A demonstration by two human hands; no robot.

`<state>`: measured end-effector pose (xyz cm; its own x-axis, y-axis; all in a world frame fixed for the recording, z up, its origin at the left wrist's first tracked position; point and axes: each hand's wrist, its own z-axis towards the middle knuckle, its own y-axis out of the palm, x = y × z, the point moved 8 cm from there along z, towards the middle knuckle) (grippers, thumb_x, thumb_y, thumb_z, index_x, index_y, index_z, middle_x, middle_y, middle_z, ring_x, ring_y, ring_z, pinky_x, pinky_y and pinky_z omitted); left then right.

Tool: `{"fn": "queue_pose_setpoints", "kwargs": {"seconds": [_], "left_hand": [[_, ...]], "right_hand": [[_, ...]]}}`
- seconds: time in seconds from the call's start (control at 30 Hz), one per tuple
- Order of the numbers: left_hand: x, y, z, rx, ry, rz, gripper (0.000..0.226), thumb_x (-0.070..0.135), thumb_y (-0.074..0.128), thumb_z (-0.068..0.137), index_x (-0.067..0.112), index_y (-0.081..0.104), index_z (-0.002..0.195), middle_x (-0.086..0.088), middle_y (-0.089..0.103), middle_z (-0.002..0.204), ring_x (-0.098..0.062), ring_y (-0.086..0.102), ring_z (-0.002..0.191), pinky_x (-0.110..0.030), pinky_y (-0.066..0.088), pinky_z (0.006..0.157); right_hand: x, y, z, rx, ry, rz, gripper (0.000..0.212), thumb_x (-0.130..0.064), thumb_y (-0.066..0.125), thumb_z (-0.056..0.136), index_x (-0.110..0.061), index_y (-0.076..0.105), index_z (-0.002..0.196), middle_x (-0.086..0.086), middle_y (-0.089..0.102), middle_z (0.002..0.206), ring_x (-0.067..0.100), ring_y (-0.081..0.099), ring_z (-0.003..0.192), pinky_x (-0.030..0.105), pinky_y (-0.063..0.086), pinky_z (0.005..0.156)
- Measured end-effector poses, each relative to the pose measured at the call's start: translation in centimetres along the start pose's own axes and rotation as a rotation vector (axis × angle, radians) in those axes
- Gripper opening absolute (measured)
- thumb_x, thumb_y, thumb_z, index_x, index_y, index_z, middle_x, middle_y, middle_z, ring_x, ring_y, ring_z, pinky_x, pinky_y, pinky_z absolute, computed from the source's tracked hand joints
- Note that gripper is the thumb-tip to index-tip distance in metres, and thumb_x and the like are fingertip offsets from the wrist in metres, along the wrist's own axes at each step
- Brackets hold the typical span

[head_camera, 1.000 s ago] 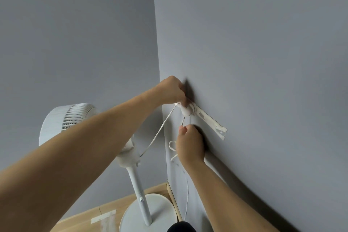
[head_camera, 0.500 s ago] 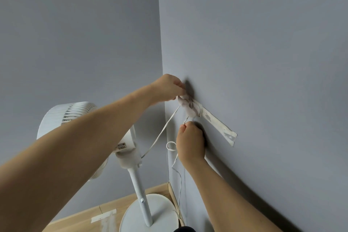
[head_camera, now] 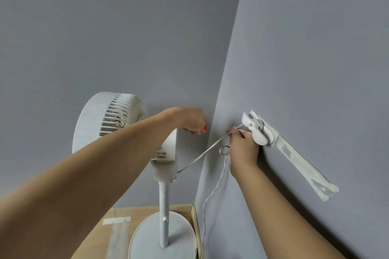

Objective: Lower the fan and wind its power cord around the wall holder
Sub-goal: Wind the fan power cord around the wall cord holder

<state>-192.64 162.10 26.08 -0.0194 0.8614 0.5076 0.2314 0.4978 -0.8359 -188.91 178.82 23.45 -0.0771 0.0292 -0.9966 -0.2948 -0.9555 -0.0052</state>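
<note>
Cord (head_camera: 197, 157): thin, flat and white. It runs taut from the fan's neck up to the right hand, near the holder. A small loop hangs just below the fist, and a slack tail drops along the wall toward the floor.
Holder (head_camera: 257, 129): a white winged cleat on the right-hand wall, close to the room corner. A few turns already cross its waist.
How the cord handles: I judge it light, limp and rather slick, so it keeps no shape of its own. Turns will likely slip off the wings unless tension is held.
Where to hold: pinch the cord close to the holder, so each turn is short and controlled. Pulling hard risks tugging at the fan.
Right hand (head_camera: 242, 149): its grip is closed, pinching the cord just beside the lower wing, knuckles against the wall.
Left hand (head_camera: 193, 122): hangs free of the cord near the corner, fingers curled loosely and holding nothing.
Fan (head_camera: 113, 124): white pedestal type, head tilted, standing on its round base on the wooden floor (head_camera: 94, 237) by the corner.
Tape (head_camera: 305, 168): a torn pale strip stuck to the wall, trailing down from the holder.
Progress: winding looks partly done, with the hanging tail left to take up.
</note>
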Motion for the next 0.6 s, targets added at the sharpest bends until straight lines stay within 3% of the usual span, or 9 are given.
{"fn": "queue_pose_setpoints", "kwargs": {"seconds": [0.1, 0.23, 0.3, 0.43, 0.53, 0.6], "left_hand": [[-0.1, 0.4, 0.7, -0.072, -0.017, 0.085, 0.034, 0.008, 0.048, 0.092, 0.019, 0.068, 0.116, 0.004, 0.069, 0.112, -0.018, 0.068, 0.093, -0.028, 0.049, 0.074], [-0.3, 1.1, 1.4, -0.148, -0.041, 0.119, 0.035, 0.01, 0.049, 0.092, 0.022, 0.065, 0.121, 0.002, 0.066, 0.12, -0.02, 0.068, 0.105, -0.032, 0.052, 0.085], [-0.6, 1.3, 1.9, -0.165, -0.057, 0.092, 0.035, 0.012, 0.051, 0.093, 0.02, 0.063, 0.125, 0.001, 0.066, 0.122, -0.022, 0.067, 0.106, -0.035, 0.052, 0.089], [-0.9, 2.0, 2.6, -0.217, -0.075, 0.006, 0.04, 0.009, 0.05, 0.093, 0.021, 0.06, 0.131, 0.002, 0.063, 0.127, -0.024, 0.064, 0.109, -0.04, 0.049, 0.098], [-0.8, 2.7, 3.0, -0.249, -0.062, -0.036, 0.043, 0.006, 0.051, 0.094, 0.025, 0.061, 0.13, 0.002, 0.062, 0.128, -0.026, 0.065, 0.11, -0.043, 0.048, 0.101], [-0.7, 3.0, 3.5, -0.241, -0.045, -0.042, 0.038, 0.011, 0.054, 0.094, 0.025, 0.062, 0.128, 0.003, 0.062, 0.127, -0.026, 0.066, 0.108, -0.042, 0.049, 0.099]], "right_hand": [[0.6, 0.9, 0.5, -0.018, 0.13, 0.301, 0.023, 0.002, 0.052, 0.085, -0.019, 0.063, 0.081, -0.001, 0.059, 0.085, 0.014, 0.056, 0.075, 0.024, 0.046, 0.069], [0.3, 2.1, 0.2, -0.029, 0.217, 0.567, 0.022, -0.001, 0.048, 0.084, -0.017, 0.059, 0.093, 0.0, 0.061, 0.085, 0.009, 0.055, 0.066, 0.02, 0.044, 0.06], [0.0, 2.5, 0.1, -0.024, 0.214, 0.632, 0.023, -0.002, 0.047, 0.084, -0.016, 0.059, 0.096, 0.001, 0.061, 0.088, 0.012, 0.058, 0.07, 0.022, 0.047, 0.057], [-0.3, 2.6, 0.3, 0.017, 0.198, 0.662, 0.023, -0.001, 0.054, 0.081, -0.016, 0.061, 0.097, 0.003, 0.06, 0.095, 0.019, 0.057, 0.084, 0.032, 0.046, 0.074], [-0.5, 2.8, 0.4, 0.024, 0.188, 0.688, 0.023, 0.001, 0.057, 0.082, -0.017, 0.062, 0.096, -0.003, 0.061, 0.085, 0.011, 0.06, 0.07, 0.022, 0.047, 0.063], [-0.5, 2.8, 0.3, 0.031, 0.19, 0.717, 0.023, 0.001, 0.054, 0.083, -0.017, 0.062, 0.096, -0.001, 0.062, 0.086, 0.009, 0.06, 0.066, 0.023, 0.048, 0.065]]}}
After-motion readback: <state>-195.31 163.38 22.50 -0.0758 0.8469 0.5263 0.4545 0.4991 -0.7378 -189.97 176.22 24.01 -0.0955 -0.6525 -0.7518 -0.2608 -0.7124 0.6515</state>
